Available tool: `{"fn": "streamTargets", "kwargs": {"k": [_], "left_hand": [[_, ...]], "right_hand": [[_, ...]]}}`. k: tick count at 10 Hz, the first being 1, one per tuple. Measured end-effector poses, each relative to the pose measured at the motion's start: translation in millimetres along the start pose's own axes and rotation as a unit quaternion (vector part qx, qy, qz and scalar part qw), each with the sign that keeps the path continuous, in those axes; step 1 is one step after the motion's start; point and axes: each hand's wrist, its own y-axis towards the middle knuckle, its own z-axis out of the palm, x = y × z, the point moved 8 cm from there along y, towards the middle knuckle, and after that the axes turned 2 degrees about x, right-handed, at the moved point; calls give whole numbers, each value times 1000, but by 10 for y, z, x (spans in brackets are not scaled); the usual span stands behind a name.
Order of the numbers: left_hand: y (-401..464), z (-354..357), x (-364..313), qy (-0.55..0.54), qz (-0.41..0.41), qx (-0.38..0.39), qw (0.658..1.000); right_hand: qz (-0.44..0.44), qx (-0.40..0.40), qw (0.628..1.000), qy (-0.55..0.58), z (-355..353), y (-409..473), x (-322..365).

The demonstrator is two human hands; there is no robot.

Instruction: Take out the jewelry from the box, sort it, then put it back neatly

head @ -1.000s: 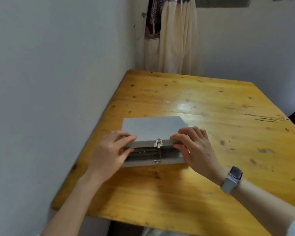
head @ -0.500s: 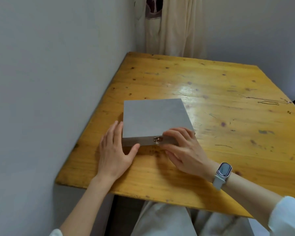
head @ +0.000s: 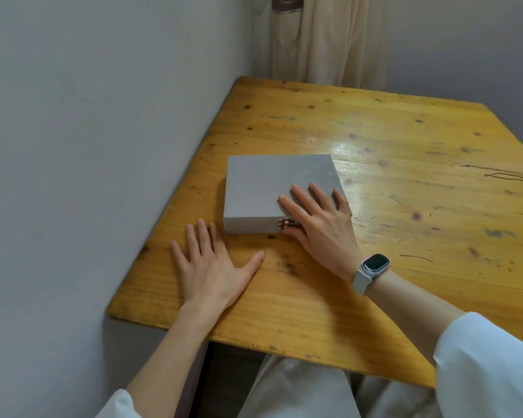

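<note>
A flat grey jewelry box (head: 263, 188) lies closed on the yellow wooden table (head: 405, 182), near its left edge. A small brass latch (head: 285, 222) sits on the box's front wall. My right hand (head: 320, 221) rests on the lid's near right corner with straight fingers, its thumb against the front wall beside the latch. My left hand (head: 212, 263) lies flat on the table just in front of the box's left corner, fingers spread, apart from the box. No jewelry is visible.
A white wall (head: 103, 146) runs close along the table's left edge. A cream cloth (head: 323, 40) hangs behind the far edge. The table's near edge (head: 284, 348) is above my lap. A watch (head: 372, 268) is on my right wrist.
The lid, slightly raised a second ago, has come down and the box is closed. My left hand left the box and now lies flat on the table. My right hand moved onto the lid.
</note>
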Motion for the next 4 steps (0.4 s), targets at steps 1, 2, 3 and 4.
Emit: {"fn": "streamTargets", "kwargs": {"k": [1,2,3,4], "left_hand": [[-13,-13,-7,5,-4,2,1000],[-14,-24,-5,4,-6,4,1000],[-27,-33,-7,4,-4,12,1000],[-28,-36,-16,6,-6,8,1000]], "right_hand": [[15,7,1000,9,43,142,4],[29,8,999,13,76,249,-8],[23,26,999,28,66,253,14],[76,92,980,159,84,275,-91]]}}
